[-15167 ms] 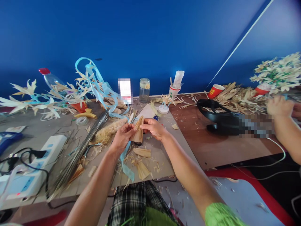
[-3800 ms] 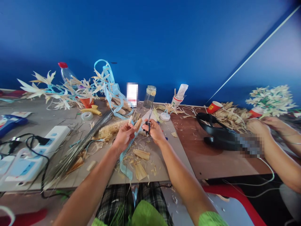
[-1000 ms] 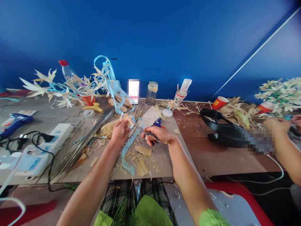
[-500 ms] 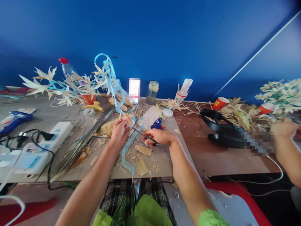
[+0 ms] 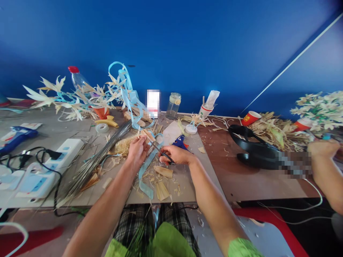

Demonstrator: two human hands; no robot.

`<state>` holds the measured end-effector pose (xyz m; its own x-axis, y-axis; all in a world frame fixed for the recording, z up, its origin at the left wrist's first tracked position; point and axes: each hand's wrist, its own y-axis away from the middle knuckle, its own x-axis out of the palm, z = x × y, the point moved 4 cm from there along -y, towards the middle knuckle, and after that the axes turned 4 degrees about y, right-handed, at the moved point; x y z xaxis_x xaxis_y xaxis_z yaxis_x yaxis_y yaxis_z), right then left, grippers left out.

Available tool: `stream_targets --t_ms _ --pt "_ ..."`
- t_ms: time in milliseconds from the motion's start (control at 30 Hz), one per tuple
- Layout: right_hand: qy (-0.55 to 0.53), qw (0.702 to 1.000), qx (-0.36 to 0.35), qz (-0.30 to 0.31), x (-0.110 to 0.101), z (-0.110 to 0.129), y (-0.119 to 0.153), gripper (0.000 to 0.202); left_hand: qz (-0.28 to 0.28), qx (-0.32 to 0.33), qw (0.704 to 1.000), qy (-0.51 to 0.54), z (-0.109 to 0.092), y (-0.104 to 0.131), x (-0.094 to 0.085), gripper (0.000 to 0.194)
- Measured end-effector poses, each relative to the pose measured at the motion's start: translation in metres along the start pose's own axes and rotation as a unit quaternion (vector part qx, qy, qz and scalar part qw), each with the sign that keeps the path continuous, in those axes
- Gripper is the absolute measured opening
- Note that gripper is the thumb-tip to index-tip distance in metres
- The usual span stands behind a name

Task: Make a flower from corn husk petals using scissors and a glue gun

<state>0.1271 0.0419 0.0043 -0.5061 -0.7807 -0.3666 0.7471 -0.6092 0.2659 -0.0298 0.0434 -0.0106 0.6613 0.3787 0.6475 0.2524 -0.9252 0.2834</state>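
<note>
Pinched in my left hand (image 5: 138, 150) is a piece of dried corn husk (image 5: 148, 135), its pale tip showing above the fingers. My right hand (image 5: 175, 154) is closed round the handles of a pair of scissors (image 5: 158, 149), whose blades point up and left to the husk. Whether the blades touch it I cannot tell. A light blue ribbon (image 5: 146, 187) runs beneath the scissors and down the board. Cut husk pieces (image 5: 163, 172) and scraps lie just below my hands. Behind my right hand sits a dark blue object (image 5: 180, 142), partly covered.
A bundle of thin wires (image 5: 93, 162) and a white power strip (image 5: 53, 167) lie left. Husk flowers (image 5: 72, 98) stand at the back left, near a glass jar (image 5: 173, 106). At right are a black headset-like device (image 5: 254, 150) and another person's hand (image 5: 323, 150).
My right hand has moved a little left and up with the scissors, bringing the blades closer along the husk. My left hand has barely shifted.
</note>
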Motion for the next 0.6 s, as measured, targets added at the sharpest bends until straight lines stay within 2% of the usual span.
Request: stream_targets --t_ms 267,600 --pt "0.005 0.999 0.01 -0.039 0.0055 -0.0053 -0.0106 0.045 0.034 -0.002 0.999 0.02 0.0027 -0.0017 0.0004 0.029" --pt "-0.029 0.997 0.018 -0.062 0.005 0.004 -0.007 0.048 0.068 0.003 0.997 0.019 0.0035 0.0002 0.0034 0.027"
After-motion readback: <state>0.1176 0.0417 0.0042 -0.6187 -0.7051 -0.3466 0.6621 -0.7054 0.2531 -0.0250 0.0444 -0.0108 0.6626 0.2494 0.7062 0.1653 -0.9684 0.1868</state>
